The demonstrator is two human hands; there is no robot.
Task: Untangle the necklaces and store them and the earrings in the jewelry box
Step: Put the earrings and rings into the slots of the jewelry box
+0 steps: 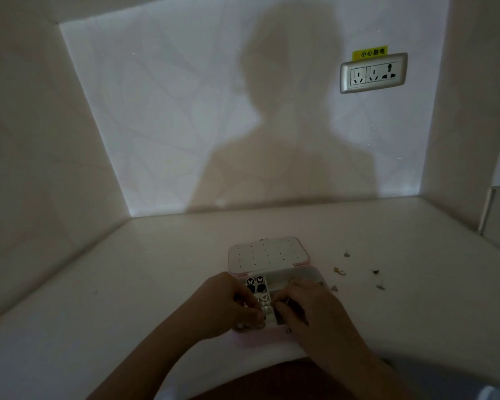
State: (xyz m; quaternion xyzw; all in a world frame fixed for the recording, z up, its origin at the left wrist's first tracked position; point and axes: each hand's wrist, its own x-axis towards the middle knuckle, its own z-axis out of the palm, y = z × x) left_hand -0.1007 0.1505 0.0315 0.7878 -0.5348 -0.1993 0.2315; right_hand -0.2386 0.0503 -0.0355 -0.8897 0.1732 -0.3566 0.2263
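Left hand and right hand meet over the open box, fingers curled into its compartments; whether either pinches anything cannot be told. The box lies long axis left-right near the table edge, lid tipped away from the person. Loose earrings lie to its right. The label above the socket reads "小心触电".

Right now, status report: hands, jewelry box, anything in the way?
Both in open jewelry box: left hand, right hand, fingers curled, grip unclear. Loose earrings on table right of box. Nothing in the way.
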